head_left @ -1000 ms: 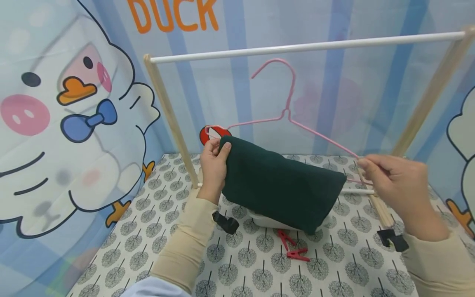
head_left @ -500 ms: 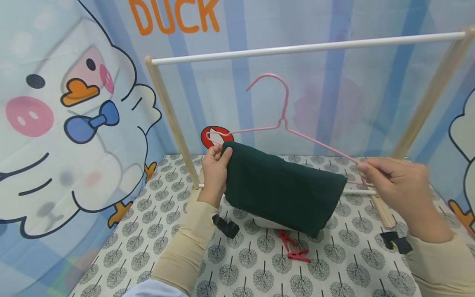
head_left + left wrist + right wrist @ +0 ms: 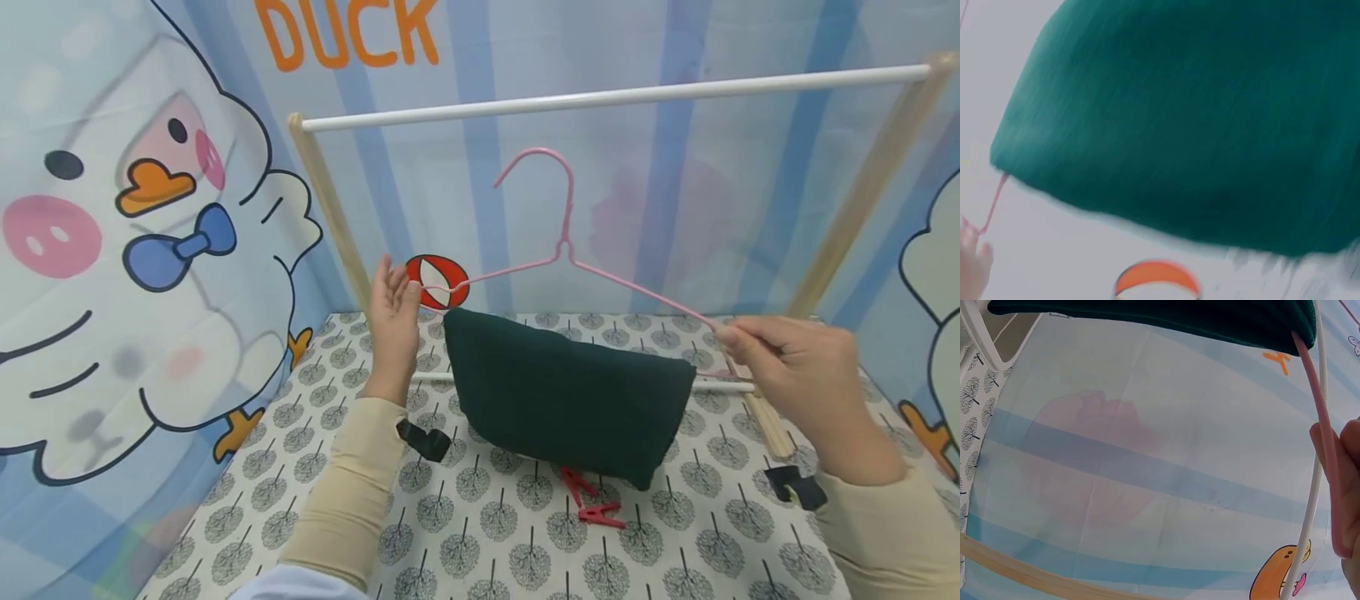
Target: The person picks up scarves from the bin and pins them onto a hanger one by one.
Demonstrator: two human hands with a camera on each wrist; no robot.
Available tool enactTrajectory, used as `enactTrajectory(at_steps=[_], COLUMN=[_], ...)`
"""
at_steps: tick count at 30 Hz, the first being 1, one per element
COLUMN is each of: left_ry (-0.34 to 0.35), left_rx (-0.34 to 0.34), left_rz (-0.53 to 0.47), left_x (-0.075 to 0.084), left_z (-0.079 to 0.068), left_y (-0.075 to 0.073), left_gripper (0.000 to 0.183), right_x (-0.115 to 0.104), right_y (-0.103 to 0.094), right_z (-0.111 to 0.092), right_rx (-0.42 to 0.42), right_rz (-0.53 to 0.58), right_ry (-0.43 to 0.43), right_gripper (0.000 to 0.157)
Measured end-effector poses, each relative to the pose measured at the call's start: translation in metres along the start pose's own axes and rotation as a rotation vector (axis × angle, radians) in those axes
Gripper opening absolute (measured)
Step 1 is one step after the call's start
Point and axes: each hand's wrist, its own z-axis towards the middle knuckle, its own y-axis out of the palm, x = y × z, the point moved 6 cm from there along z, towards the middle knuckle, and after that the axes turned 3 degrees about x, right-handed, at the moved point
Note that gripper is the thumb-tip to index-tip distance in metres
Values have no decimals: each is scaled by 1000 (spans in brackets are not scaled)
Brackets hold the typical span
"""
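Observation:
A dark green folded cloth point(image 3: 570, 400) hangs over the lower bar of a pink hanger point(image 3: 570, 200), its hook pointing up. In the head view my right hand point(image 3: 806, 383) pinches the hanger's right corner between thumb and fingers. My left hand point(image 3: 393, 325) is at the hanger's left end, fingers stretched upward and thumb right by the wire, off the cloth. The left wrist view is filled mostly by the cloth point(image 3: 1172, 131), with fingertips near the wire at lower left. From the right wrist, the hanger's corner point(image 3: 1325, 425) lies along my fingers.
Behind the hanger stands a rack with a white top rod point(image 3: 600, 100) and wooden side posts point(image 3: 873, 183). Red clothespins point(image 3: 600, 514) lie on the tree-print tablecloth point(image 3: 495, 517). A white container point(image 3: 985, 337) shows at the right wrist view's corner, mostly hidden in the head view.
My left hand has let go of the cloth's upper left corner and moved left, its fingers straightening. The hanger and cloth have dropped a little; my right hand keeps its grip.

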Motion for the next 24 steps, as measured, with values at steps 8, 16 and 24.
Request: enactTrajectory(at_steps=[8, 16, 24], left_ry=[193, 256, 515], left_rx=[-575, -675, -528], left_rz=[415, 601, 595], left_x=[26, 19, 21], left_z=[-4, -13, -16], left_y=[6, 10, 3], left_gripper=[26, 22, 15], right_x=[5, 7, 8], right_y=[7, 16, 17], right_z=[-2, -6, -5], right_rx=[-10, 5, -5], right_rz=[41, 48, 28], right_ry=[-11, -88, -121], right_gripper=[28, 57, 58])
